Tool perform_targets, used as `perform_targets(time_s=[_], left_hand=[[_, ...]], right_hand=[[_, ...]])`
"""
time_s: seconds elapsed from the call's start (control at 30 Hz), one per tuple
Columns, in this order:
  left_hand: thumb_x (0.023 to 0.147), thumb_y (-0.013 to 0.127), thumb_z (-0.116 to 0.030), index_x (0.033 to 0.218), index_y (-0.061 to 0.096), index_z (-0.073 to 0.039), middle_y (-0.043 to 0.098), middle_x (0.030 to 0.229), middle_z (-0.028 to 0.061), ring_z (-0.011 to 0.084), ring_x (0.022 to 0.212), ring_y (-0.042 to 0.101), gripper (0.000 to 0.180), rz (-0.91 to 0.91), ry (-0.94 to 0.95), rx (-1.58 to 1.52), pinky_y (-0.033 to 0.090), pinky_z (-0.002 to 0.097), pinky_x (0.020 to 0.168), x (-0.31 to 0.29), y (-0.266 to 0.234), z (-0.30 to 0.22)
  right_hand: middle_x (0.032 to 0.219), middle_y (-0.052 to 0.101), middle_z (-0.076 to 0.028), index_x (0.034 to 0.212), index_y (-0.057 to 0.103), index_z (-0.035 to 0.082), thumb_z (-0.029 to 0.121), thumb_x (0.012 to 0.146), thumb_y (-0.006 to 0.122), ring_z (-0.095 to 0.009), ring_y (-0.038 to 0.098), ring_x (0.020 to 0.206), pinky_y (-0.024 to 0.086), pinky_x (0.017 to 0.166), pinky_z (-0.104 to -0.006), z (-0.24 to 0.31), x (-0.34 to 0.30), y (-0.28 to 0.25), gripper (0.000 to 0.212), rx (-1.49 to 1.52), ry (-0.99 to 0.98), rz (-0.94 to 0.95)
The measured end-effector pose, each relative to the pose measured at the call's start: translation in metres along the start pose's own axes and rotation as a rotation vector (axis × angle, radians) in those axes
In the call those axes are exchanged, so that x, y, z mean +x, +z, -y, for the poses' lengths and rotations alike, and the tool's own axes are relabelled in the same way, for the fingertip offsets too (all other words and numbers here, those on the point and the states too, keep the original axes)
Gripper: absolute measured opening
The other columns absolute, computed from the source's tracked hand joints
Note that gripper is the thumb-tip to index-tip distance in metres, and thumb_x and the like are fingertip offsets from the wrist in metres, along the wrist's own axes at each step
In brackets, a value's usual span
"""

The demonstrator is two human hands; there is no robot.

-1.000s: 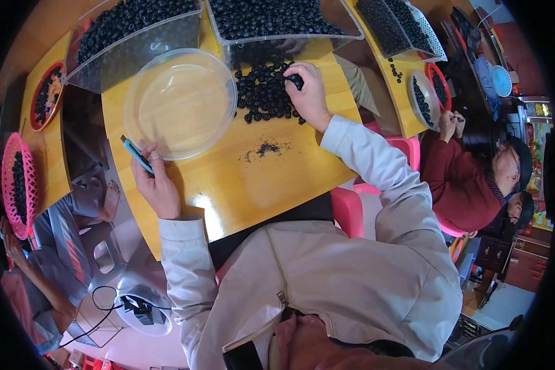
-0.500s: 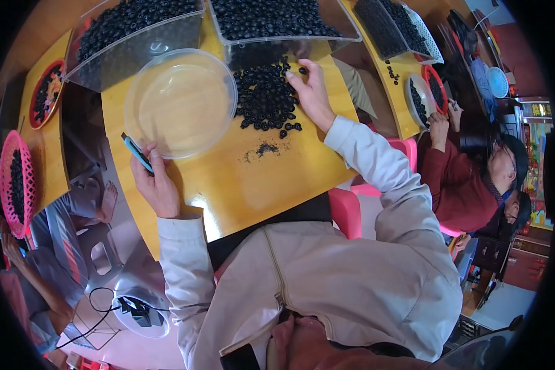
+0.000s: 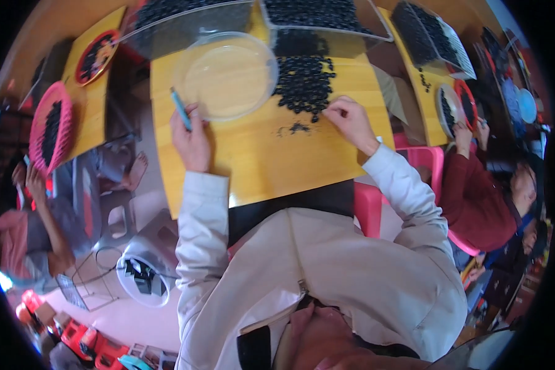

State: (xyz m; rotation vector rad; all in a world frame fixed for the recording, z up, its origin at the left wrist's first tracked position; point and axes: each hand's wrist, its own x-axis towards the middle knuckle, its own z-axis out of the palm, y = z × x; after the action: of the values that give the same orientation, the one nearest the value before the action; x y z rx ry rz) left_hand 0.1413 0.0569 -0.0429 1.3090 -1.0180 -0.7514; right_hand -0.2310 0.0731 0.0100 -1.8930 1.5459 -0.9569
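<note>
- Left hand (image 3: pixel 193 140): fingers closed around a slim light-blue tool (image 3: pixel 180 109), which points up and away from the wrist. The hand is at the near left rim of a clear round tub (image 3: pixel 228 77); contact with the rim cannot be confirmed.
- Right hand (image 3: pixel 353 126): thumb and fingertips drawn close together at the near right edge of the loose black berry-like pieces (image 3: pixel 305 86). Cannot tell whether a piece is pinched between them.
- The loose pieces are spread on the yellow table (image 3: pixel 271 163), just right of the tub.
- Dark crumbs (image 3: pixel 298 128) are scattered on the table on the near side of the pieces.
- Two clear bins, left (image 3: pixel 191 38) and right (image 3: pixel 327 28), stand at the far side, both holding more black pieces.
- Left side: a pink basket (image 3: pixel 66 126) of dark pieces is beside another person's hands.
- Right side: a person with a dark red sleeve (image 3: pixel 459 185) has both hands near a pale bowl.
</note>
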Motion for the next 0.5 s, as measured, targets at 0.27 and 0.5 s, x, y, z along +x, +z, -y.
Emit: perform_targets(time_s=[0.27, 0.5], left_hand=[[0.102, 0.06, -0.01, 0.112, 0.071, 0.001, 0.056, 0.119, 0.0141, 0.0235, 0.101, 0.058, 0.018, -0.237, 0.264, 0.272, 0.047, 0.0324, 0.09, -0.012, 0.005, -0.02], [0.109, 0.055, -0.019, 0.115, 0.067, -0.002, 0.056, 0.072, 0.0006, 0.01, 0.055, 0.046, 0.022, 0.331, -0.256, -0.523, 0.037, 0.0252, 0.052, -0.072, 0.013, -0.078]], right_hand=[[0.084, 0.062, -0.007, 0.087, 0.068, -0.003, 0.004, 0.089, 0.076, -0.016, 0.057, 0.07, 0.047, 0.065, -0.0286, 0.053, -0.026, 0.012, 0.01, 0.108, -0.115, -0.072], [0.091, 0.067, -0.009, 0.097, 0.071, -0.001, 0.006, 0.092, 0.073, -0.018, 0.065, 0.078, 0.051, 0.069, -0.0274, 0.103, -0.068, 0.025, 0.009, 0.224, -0.215, -0.059]])
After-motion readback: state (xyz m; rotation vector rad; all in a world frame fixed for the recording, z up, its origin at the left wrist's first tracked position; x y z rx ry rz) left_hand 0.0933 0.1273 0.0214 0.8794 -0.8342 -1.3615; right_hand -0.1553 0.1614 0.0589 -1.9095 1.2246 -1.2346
